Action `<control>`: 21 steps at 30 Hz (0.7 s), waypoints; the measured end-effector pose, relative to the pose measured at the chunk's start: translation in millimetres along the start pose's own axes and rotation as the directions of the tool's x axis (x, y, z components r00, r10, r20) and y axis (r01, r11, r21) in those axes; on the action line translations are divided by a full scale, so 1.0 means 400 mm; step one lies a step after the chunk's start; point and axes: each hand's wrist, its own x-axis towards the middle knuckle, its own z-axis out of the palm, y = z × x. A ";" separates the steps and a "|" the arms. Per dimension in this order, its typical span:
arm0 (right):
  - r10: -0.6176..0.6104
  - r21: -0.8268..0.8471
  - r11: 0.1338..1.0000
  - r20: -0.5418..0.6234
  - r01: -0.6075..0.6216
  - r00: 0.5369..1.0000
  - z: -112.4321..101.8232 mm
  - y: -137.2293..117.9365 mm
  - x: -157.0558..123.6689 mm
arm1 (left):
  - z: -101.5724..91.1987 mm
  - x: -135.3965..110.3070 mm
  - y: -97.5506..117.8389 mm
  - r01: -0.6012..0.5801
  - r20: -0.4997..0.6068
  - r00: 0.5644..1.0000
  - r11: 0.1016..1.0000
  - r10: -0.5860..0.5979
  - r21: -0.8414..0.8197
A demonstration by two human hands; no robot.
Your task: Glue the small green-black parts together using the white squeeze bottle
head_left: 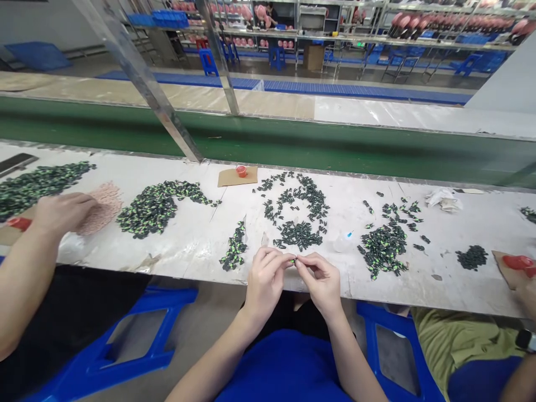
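My left hand [264,278] and my right hand [321,279] meet at the near edge of the white worktable [192,245]. Both pinch one small dark green part [292,261] between their fingertips. Just beyond the hands lies a heap of the same small dark parts [298,234]. A narrow pile of dark and bright green parts [235,249] sits to the left of my left hand. A ring of scattered parts [293,195] lies further back.
A co-worker's hand [62,212] rests on pink parts [103,206] at the left, beside a big green pile [157,206]. Another pile [383,245] lies at the right, by a second co-worker's arm [523,335]. A red cap [242,171] sits on cardboard. A green conveyor belt [293,145] runs behind.
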 end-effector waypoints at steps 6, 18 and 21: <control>0.067 0.096 0.994 -0.082 -0.059 0.994 -0.008 0.006 -0.030 | -0.007 -0.007 0.047 -0.042 0.002 0.999 0.997 0.042 0.071; -0.064 -0.109 0.992 -0.039 0.059 0.997 -0.059 0.042 -0.029 | 0.052 -0.033 0.028 -0.014 0.087 0.996 1.000 0.016 -0.016; -0.105 -0.275 0.958 -0.054 0.086 0.993 -0.114 0.037 -0.024 | 0.064 -0.033 0.014 0.092 0.180 0.981 0.994 -0.080 -0.059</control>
